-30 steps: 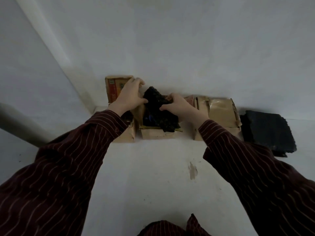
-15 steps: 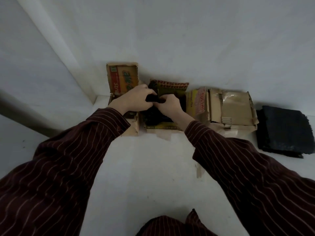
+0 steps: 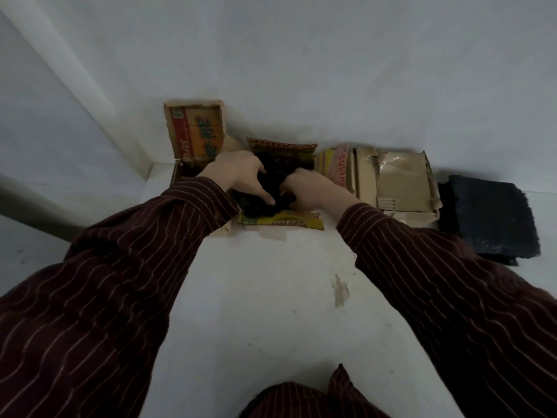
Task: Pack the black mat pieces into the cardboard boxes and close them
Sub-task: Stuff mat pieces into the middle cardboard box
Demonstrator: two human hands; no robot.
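Three cardboard boxes stand in a row against the white wall. The middle box [image 3: 280, 222] is open, its flaps spread, and a crumpled black mat piece [image 3: 271, 188] fills it. My left hand [image 3: 238, 173] presses down on the mat with spread fingers. My right hand [image 3: 313, 188] pushes on it from the right, fingertips sunk into the mat. The left box [image 3: 196, 131] has its printed flap standing up. The right box [image 3: 398, 182] has its flaps folded shut. A stack of black mat pieces [image 3: 494, 218] lies on the floor at the far right.
The boxes sit in a corner, with a wall to the left and one behind. White floor [image 3: 271, 297] stretches between me and the boxes, marked by a small stain [image 3: 340, 292]. My knee in striped cloth shows at the bottom edge.
The mat piece has gone from sticking up above the middle box to lying down inside it. Both hands moved lower and closer together on it.
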